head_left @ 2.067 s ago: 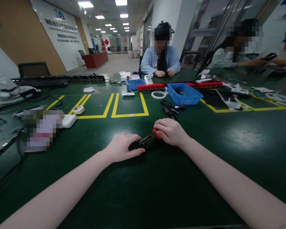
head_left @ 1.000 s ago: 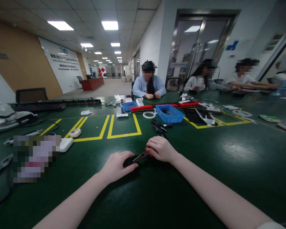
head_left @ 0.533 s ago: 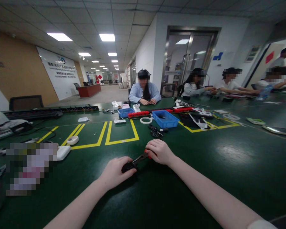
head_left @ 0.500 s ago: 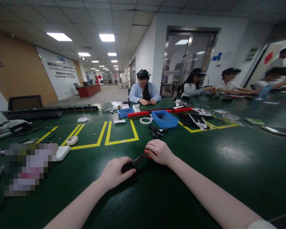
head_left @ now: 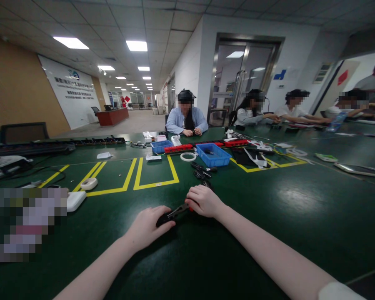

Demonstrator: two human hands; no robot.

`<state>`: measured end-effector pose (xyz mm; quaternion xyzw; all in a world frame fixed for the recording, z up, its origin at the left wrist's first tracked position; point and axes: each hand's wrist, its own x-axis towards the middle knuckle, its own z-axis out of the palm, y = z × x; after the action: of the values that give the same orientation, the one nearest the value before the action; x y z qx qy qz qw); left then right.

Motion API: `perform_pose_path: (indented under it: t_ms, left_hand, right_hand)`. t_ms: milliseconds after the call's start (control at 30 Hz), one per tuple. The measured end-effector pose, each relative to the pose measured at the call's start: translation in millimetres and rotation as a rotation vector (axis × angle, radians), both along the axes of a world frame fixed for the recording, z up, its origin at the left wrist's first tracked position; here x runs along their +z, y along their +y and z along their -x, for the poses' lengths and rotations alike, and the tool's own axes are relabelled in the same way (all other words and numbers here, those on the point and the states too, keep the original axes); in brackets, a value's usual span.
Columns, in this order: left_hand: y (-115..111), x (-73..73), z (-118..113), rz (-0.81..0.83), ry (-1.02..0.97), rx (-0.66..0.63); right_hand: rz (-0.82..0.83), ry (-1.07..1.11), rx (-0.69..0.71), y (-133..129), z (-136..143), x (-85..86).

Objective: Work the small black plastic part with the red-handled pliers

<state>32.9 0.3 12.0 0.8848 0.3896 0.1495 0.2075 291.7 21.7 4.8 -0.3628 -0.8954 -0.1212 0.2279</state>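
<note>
Just above the green table, my left hand [head_left: 147,227] is closed around a small black object [head_left: 163,219], its thumb lying along the near side. What kind of object it is I cannot make out. My right hand [head_left: 205,201] grips pliers [head_left: 181,209] by their handles, with a bit of red showing under the fingers. The metal jaws point left and meet the black object, or lie right against it. Most of the handles are hidden by my fingers. Beyond my right hand lies a bundle of black cables [head_left: 202,171].
A blue bin [head_left: 214,160] stands past the cables, with a white tape ring [head_left: 188,157] beside it. Yellow tape outlines [head_left: 156,184] mark the table. At left lie a white box [head_left: 76,201] and a tape roll [head_left: 89,184]. A person [head_left: 187,118] sits opposite; others sit at right.
The view has shifted slightly, so table items appear a little further left. Both hands keep their grips, and the pliers stay against the black object.
</note>
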Motion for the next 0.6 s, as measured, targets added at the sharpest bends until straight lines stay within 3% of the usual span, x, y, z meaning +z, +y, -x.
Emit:
perform_pose_path:
  t_ms: [233,600]
  left_hand:
    - [2.5,-0.7,-0.2,0.081,0.025,-0.001]
    - [2.8,-5.6,-1.7,0.013,-0.002,0.062]
  right_hand:
    - [0.006,-0.011,-0.016,-0.6,0.4,-0.2]
    - [0.01,0.004,-0.048,-0.2,1.0,-1.8]
